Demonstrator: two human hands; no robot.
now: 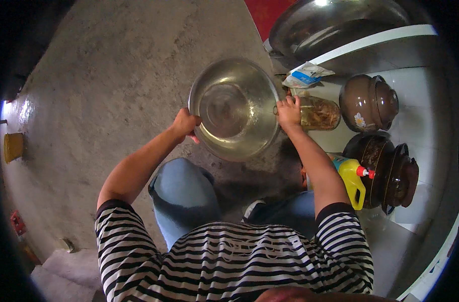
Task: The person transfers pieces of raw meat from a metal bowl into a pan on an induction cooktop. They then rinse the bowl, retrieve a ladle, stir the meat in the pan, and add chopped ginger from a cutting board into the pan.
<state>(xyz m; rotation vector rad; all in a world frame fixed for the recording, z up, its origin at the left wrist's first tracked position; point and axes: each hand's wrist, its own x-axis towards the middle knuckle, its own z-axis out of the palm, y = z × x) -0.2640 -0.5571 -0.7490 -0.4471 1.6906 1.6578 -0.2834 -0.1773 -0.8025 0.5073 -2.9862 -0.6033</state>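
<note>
A large round metal basin [225, 113] is held in front of me above the concrete floor, with its hollow side facing me. My left hand [186, 122] grips the basin's left rim, its thumb over the edge. On the opposite rim is my right hand [289, 112], closed on the edge near a small ring handle. The basin looks empty inside. Just beyond my right hand stands a glass jar [320, 113] with brownish contents, partly hidden by the fingers.
To the right are a brown lidded pot [359, 102] with a flower motif, dark glazed jars [373, 170], a yellow plastic jug [351, 177] and a white-and-blue packet [307, 76]. A large metal vessel [335, 30] lies at the upper right. A yellow container [13, 147] is far left.
</note>
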